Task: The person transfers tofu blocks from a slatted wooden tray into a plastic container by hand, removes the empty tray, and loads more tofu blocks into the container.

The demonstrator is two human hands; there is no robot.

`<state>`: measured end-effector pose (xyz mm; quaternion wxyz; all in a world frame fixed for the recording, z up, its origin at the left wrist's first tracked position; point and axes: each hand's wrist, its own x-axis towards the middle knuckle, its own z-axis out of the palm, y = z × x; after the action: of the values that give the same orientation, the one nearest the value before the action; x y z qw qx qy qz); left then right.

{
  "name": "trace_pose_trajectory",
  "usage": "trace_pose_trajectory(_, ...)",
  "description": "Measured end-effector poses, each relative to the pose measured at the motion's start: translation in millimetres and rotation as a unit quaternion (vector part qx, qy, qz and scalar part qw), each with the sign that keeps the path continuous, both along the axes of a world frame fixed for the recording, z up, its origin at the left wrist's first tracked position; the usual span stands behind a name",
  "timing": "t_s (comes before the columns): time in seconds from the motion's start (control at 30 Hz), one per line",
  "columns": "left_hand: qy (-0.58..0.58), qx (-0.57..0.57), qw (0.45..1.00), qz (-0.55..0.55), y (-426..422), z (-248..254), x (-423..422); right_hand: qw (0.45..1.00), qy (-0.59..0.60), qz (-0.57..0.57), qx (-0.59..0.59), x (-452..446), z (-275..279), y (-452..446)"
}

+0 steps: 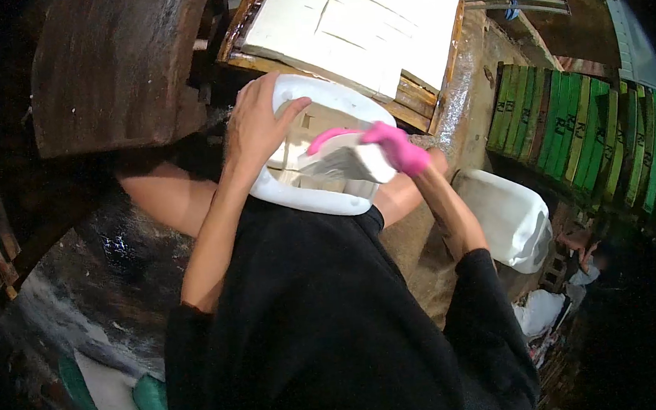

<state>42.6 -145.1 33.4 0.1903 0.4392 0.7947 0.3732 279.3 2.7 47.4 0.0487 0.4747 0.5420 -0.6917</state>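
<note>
A white plastic container (308,196) with a cut-open top stands between my knees, with pale blocks visible inside. My left hand (254,126) grips its left rim, thumb over the inner side. Over the opening, my right hand (397,147) wears a pink glove and is closed around a white block (375,163) that looks like tofu. Part of that block is blurred. Just beyond the container lies a large white slab (359,17), cut into blocks like tofu, on a wooden tray (416,105). A few wooden slats show at its near right corner.
Green wooden frames (568,128) lettered "RJ" stand stacked at right. Another white plastic container (506,218) lies beside my right arm. A dark brown panel (114,75) rises at upper left. Sacks (115,391) are at lower left. The concrete floor (463,109) looks wet.
</note>
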Motion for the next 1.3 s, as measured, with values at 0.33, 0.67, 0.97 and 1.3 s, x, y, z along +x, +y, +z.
trace_pose_trajectory(0.33,0.002,0.07,0.997,0.02,-2,-21,2,0.929,-0.235,0.24,0.153,-81,-88,-6)
trace_pose_trajectory(0.67,0.024,0.062,0.998,0.019,-5,-26,2,0.887,-0.272,0.283,0.241,-68,-101,-21)
trace_pose_trajectory(0.97,0.038,0.056,0.998,0.011,-9,-12,2,0.731,-0.284,0.304,0.541,-43,-94,-45)
trace_pose_trajectory(1.3,0.02,-0.007,1.0,-0.006,-7,0,3,0.926,-0.035,0.272,0.26,-37,20,-57)
